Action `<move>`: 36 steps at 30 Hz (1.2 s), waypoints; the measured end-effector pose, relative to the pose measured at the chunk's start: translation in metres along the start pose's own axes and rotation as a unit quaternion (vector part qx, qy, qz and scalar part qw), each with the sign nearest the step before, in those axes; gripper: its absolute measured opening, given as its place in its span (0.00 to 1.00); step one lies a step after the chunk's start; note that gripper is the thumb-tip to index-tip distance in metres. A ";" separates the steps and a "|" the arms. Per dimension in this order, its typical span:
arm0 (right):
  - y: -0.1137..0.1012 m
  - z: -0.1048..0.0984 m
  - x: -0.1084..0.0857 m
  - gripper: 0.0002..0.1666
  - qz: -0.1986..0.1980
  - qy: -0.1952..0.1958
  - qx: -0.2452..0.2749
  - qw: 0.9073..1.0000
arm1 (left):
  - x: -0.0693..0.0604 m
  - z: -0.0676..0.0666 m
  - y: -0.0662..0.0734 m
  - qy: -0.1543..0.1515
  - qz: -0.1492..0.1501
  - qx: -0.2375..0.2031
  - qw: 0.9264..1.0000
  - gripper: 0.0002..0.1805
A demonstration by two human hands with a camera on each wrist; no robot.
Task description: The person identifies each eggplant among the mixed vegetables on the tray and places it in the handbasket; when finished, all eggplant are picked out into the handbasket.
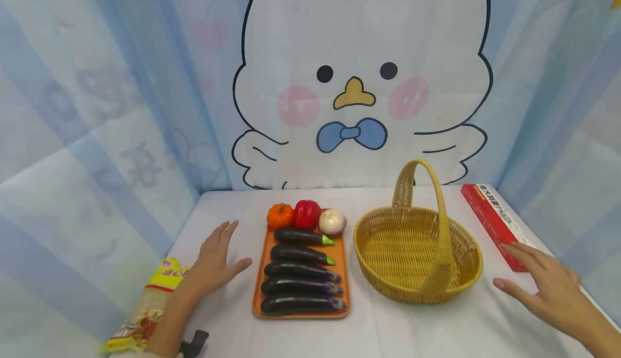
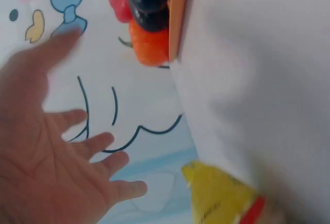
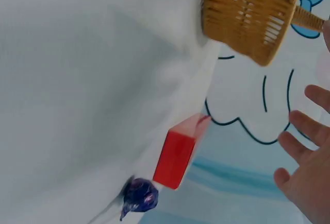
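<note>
Hovering empty and outspread, the left hand [image 1: 214,263] flanks the orange tray [image 1: 340,256] of eggplants [image 1: 301,285], the right hand [image 1: 548,282] the wicker basket [image 1: 400,258]; an eggplant is best grasped round its middle, neighbours undisturbed.

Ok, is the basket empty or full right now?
Empty, as far as visible: the head view shows bare weave inside the basket, though its handle hides a strip.

There are five eggplants [image 1: 302,270], three rounder vegetables [image 1: 307,217], one tray [image 1: 301,316], basket [image 1: 393,253], box [image 1: 487,219] and bag [image 1: 151,305].
</note>
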State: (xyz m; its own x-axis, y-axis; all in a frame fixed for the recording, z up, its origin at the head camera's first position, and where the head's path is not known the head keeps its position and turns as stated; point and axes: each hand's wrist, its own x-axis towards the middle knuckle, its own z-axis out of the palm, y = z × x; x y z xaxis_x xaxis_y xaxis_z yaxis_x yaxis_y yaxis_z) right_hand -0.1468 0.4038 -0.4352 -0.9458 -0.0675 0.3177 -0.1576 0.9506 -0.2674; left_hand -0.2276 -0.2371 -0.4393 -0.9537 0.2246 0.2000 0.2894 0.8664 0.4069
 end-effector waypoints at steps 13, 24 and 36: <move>-0.065 -0.024 -0.018 0.31 -0.095 0.231 0.092 0.964 | 0.020 0.020 0.007 -0.009 -0.104 -0.161 0.982 0.39; -0.165 -0.046 -0.015 0.27 -0.302 0.313 0.230 0.871 | 0.029 0.040 0.002 -0.043 -0.143 -0.195 0.969 0.37; -0.220 0.015 -0.002 0.20 -0.350 0.122 0.366 0.854 | 0.026 0.051 0.001 -0.088 -0.144 -0.231 0.958 0.32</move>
State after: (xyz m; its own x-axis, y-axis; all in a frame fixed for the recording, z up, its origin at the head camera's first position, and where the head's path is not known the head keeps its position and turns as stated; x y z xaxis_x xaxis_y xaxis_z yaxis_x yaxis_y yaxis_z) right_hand -0.1149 0.1905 -0.3907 -0.4741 -0.3916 0.7886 -0.8795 0.2534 -0.4029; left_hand -0.2564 -0.2072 -0.4789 -0.9866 0.1127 -0.1179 -0.0222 0.6231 0.7818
